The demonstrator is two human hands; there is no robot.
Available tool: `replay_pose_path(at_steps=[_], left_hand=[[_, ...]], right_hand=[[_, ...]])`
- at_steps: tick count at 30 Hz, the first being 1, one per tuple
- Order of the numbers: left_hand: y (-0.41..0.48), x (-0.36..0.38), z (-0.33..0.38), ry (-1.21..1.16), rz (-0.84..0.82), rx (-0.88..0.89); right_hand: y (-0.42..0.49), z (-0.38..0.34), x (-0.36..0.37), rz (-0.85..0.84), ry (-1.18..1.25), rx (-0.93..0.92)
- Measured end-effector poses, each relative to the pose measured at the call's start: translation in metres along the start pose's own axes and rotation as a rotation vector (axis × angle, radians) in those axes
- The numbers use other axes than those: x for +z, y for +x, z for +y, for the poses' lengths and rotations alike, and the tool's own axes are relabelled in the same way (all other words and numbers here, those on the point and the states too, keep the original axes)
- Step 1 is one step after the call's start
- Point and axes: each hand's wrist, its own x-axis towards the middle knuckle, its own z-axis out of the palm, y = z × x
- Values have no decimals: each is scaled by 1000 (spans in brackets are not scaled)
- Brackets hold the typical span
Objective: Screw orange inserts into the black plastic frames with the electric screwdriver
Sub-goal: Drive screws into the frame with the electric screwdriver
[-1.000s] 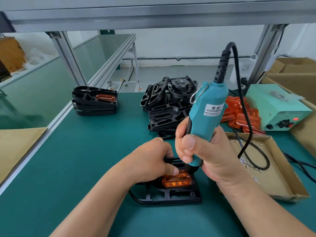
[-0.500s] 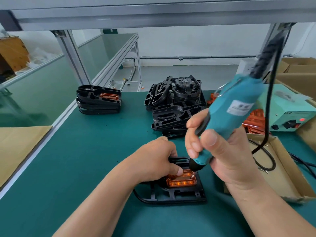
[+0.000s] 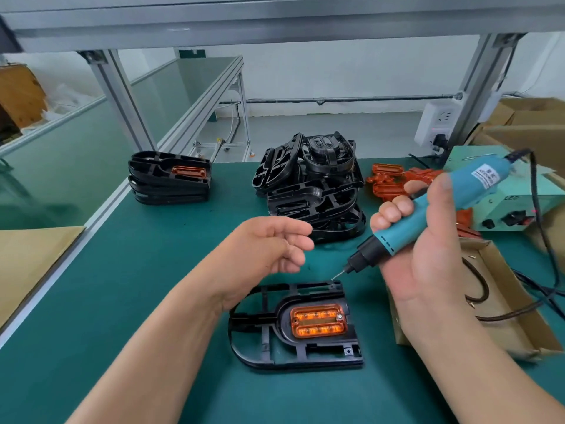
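Right fingers (image 3: 394,212) are clamped round the teal barrel of the electric screwdriver (image 3: 458,194), with the thumb laid across its upper side. My right hand (image 3: 428,264) holds the tool tilted, bit end low and pointing left. The bit tip hangs just above the far right corner of the black frame (image 3: 282,324). I see a small gap there, no contact.

Left fingers (image 3: 293,240) are loosely apart and slightly bent, with nothing in them. My left hand (image 3: 269,246) hovers above the frame's far edge, palm turned right, clear of the plastic.

The frame lies flat on the green mat (image 3: 122,301), closest to me. The orange insert (image 3: 318,321) sits in the frame's pocket, toward its right half. One silver screw head (image 3: 339,316) shows at the insert's far right corner. I cannot tell whether the left end has a screw.

- Beyond the frame: a loose pile of black frames (image 3: 312,191).
- Beyond and left of the frame: a neat stack of frames (image 3: 171,191), the top one carrying an insert.
- Beyond and right of the frame: loose orange inserts (image 3: 388,182), partly behind my right hand.
- Right of the frame: a cardboard tray (image 3: 504,289) with coiled cable in it, and past it a pale green power box (image 3: 495,215).
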Motion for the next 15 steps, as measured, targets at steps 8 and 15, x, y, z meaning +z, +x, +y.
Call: replay_pose_path(at_steps=[8, 15], left_hand=[[-1, 13, -5, -24, -94, -13], [2, 18, -8, 124, 49, 31]], right_hand=[[-2, 5, 0, 51, 22, 1], [1, -1, -1, 75, 64, -6]])
